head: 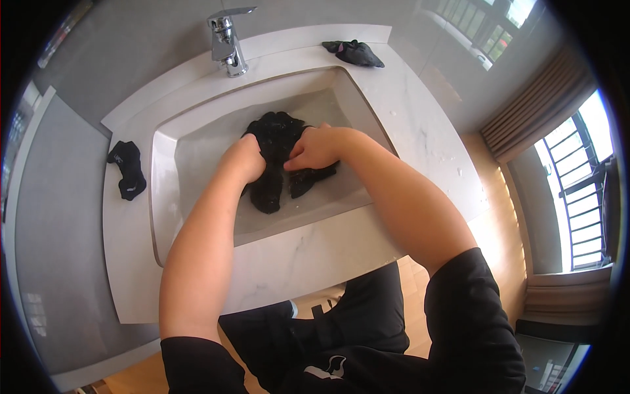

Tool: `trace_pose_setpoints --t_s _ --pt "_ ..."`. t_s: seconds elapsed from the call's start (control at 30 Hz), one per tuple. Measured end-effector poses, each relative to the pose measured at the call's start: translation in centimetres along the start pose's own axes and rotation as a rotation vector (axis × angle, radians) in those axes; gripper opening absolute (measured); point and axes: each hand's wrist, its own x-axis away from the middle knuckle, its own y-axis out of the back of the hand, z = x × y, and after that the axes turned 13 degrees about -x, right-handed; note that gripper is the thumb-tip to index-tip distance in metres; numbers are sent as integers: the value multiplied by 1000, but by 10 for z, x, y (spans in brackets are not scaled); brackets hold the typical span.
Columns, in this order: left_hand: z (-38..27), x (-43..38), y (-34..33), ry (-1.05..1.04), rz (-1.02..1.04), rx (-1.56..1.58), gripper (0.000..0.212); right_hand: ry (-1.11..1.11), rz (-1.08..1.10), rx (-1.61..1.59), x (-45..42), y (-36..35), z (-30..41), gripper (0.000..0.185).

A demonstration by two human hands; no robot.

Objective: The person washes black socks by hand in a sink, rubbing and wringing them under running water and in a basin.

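Note:
A wet black cloth garment lies bunched in the cloudy water of a white washbasin. My left hand grips its left side, fingers curled into the fabric and partly hidden. On the other side, my right hand pinches the cloth with thumb and fingers, close to the water surface. One long fold of the cloth hangs toward me between the hands, and a smaller piece sticks out below the right hand. Whether it is one garment or more, I cannot tell.
A chrome single-lever faucet rises behind the basin. A black sock lies on the marbled countertop at the left. Another crumpled dark sock-like cloth rests at the back right. Water drops dot the right side of the counter.

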Motion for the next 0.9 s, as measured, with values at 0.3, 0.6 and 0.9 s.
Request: trace_pose_setpoints --t_s 0.3,0.6,0.9 --pt "-10 5 16 121 423 389 29 -160 -71 74 -5 -21 2 54" --pt "-1 7 8 -125 362 202 54 -227 -231 -106 5 3 4 38" --pt "-8 -1 19 42 228 1255 18 185 -668 -599 -6 6 -18 30"
